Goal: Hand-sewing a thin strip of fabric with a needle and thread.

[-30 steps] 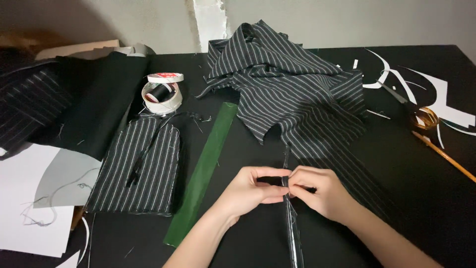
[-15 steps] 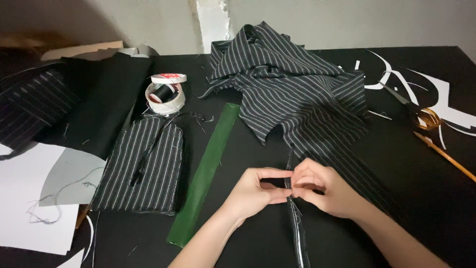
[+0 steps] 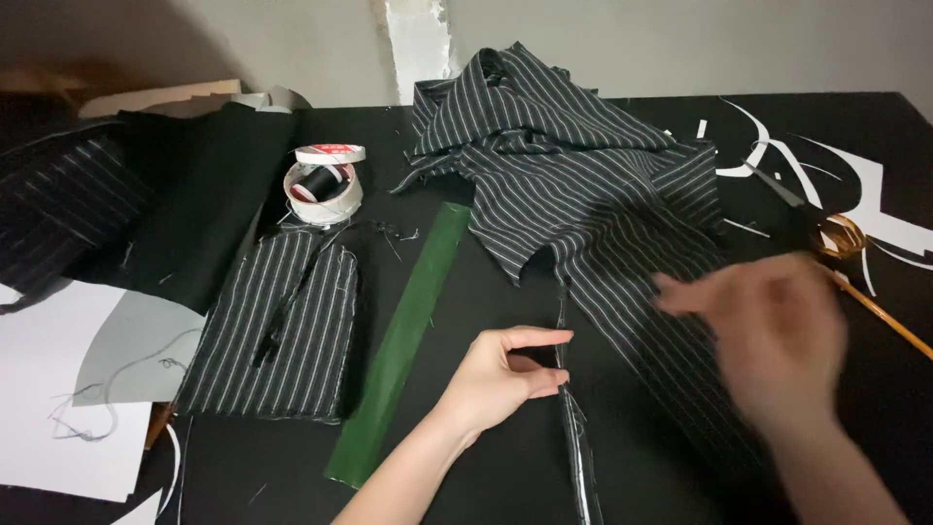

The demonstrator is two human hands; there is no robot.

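Narrow pinstriped fabric strip (image 3: 573,428), flat, lengthwise on table

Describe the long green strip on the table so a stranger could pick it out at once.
On the black table, look just left of the person's left hand. The long, flat green strip lies there on a slant, beside the small flat striped fabric panel. It is the only green thing among the black and pinstriped cloth.

Quick headcount from where I'm standing: two hands, the left hand (image 3: 505,374) near 6 o'clock and the right hand (image 3: 768,335) blurry at about 4. One green ruler (image 3: 403,335) dead centre. Two tape rolls (image 3: 326,180) up around 11. One pair of scissors (image 3: 826,228) at 3. Striped fabric: one big heap (image 3: 573,185) at 12, one flat piece (image 3: 277,326) at 9.
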